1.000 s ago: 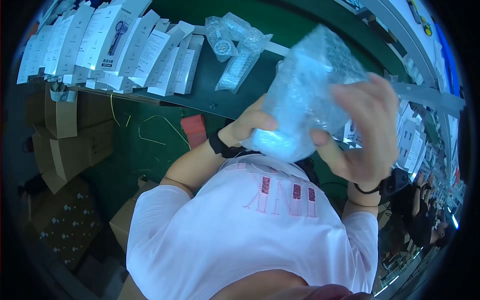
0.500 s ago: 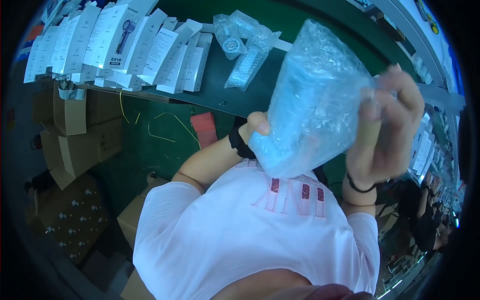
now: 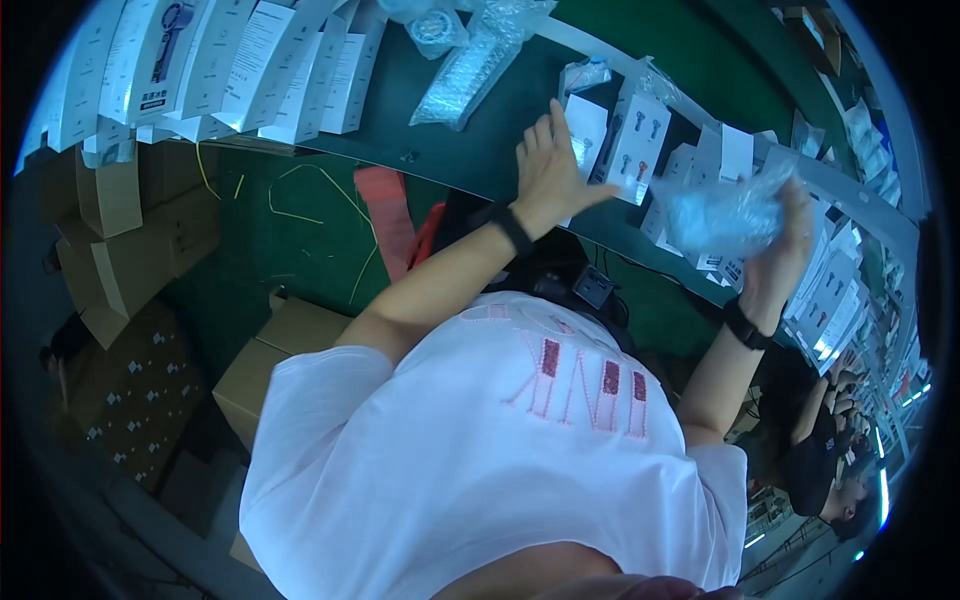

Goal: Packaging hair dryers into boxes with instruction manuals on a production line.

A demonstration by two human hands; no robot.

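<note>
My left hand point(image 3: 552, 170) is open and empty over the near edge of the dark table, its fingers spread beside an upright white box point(image 3: 585, 130). At the right, my right hand point(image 3: 784, 240) grips the side of a crinkled clear plastic bag point(image 3: 712, 218) with a pale blue look, smeared by motion. The bag hangs over several white boxes and hides part of them. To the left of my left hand, a long bubble-wrapped piece point(image 3: 470, 75) lies on the table, with a rounder wrapped piece point(image 3: 437, 32) by its far end.
A row of white printed boxes point(image 3: 210, 70) stands along the table's left side. Another white box point(image 3: 637, 140) stands right of my left hand. Brown cartons point(image 3: 140, 220) are on the floor at left, near a red strip point(image 3: 383, 215). A co-worker point(image 3: 815, 440) sits at far right.
The plastic bag has moved from in front of my chest to the right, in my right hand. My left hand has let go of it and moved over the table edge. The view has shifted.
</note>
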